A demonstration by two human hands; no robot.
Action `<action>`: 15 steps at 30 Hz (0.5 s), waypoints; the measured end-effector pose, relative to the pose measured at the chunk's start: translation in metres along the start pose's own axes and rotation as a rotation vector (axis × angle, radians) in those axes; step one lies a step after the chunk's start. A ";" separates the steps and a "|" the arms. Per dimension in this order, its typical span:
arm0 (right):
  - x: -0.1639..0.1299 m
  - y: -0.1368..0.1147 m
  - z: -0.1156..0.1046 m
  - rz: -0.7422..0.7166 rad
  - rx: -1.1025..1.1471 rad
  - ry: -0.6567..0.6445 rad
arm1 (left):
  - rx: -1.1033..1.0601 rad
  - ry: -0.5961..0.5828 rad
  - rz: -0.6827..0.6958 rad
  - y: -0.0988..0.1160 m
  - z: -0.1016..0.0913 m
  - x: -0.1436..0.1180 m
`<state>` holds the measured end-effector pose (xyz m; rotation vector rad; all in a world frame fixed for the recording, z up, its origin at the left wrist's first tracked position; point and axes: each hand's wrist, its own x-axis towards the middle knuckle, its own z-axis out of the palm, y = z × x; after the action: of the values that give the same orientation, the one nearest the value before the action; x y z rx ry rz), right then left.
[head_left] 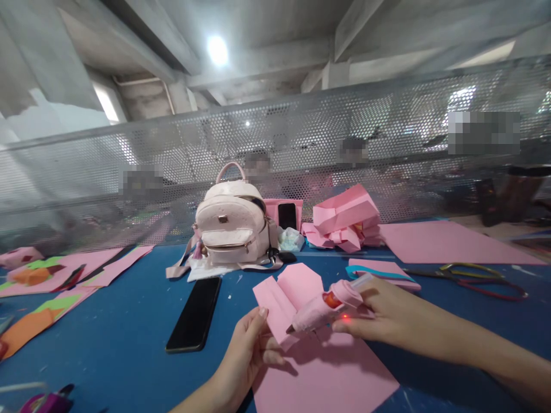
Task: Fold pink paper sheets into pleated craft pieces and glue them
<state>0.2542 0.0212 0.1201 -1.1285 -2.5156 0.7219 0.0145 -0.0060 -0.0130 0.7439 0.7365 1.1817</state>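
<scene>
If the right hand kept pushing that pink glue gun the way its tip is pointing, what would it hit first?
The right hand aims the pink plastic glue gun down and leftward. Its nozzle would first meet the folded pink paper piece pinched in the left hand. It looks nearly touching already, though depth is hard to judge.

A blue bench (129,321) fills the foreground. Along its far edge runs a grey perforated metal screen (301,149), with blurred figures and clutter showing dimly through the holes. Overhead are bare concrete beams (267,63); a round ceiling lamp (217,50) glares, and daylight enters at a window (105,102) on the left.
</scene>
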 end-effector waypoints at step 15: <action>0.001 0.004 0.003 -0.010 0.024 0.011 | 0.005 -0.015 0.005 0.002 0.002 -0.001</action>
<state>0.2544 0.0224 0.1152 -1.1086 -2.4953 0.7397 0.0152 -0.0068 -0.0100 0.7584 0.7255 1.1775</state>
